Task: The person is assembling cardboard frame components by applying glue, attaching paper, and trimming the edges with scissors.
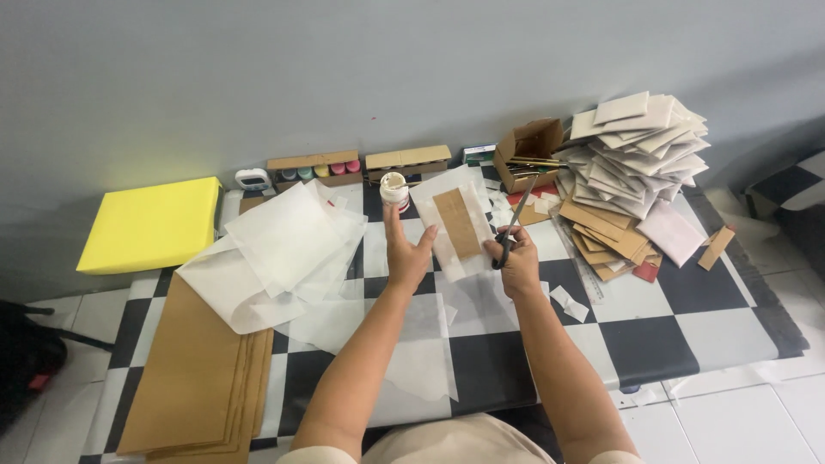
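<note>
My left hand (406, 254) is raised with fingers spread, touching the left edge of a white translucent sheet with a brown strip (455, 222) on it. My right hand (518, 263) grips black-handled scissors (513, 227) and pinches the sheet's right edge; the blades point up and away. Just beyond my left fingertips stands a small open white jar (394, 189).
White translucent sheets (279, 249) lie left on the checkered table (653, 318), above a stack of brown paper (202, 369). A pile of white and brown envelopes (632, 172) rises at right. Small cardboard boxes (314, 168) line the wall. A yellow pad (150, 225) sits far left.
</note>
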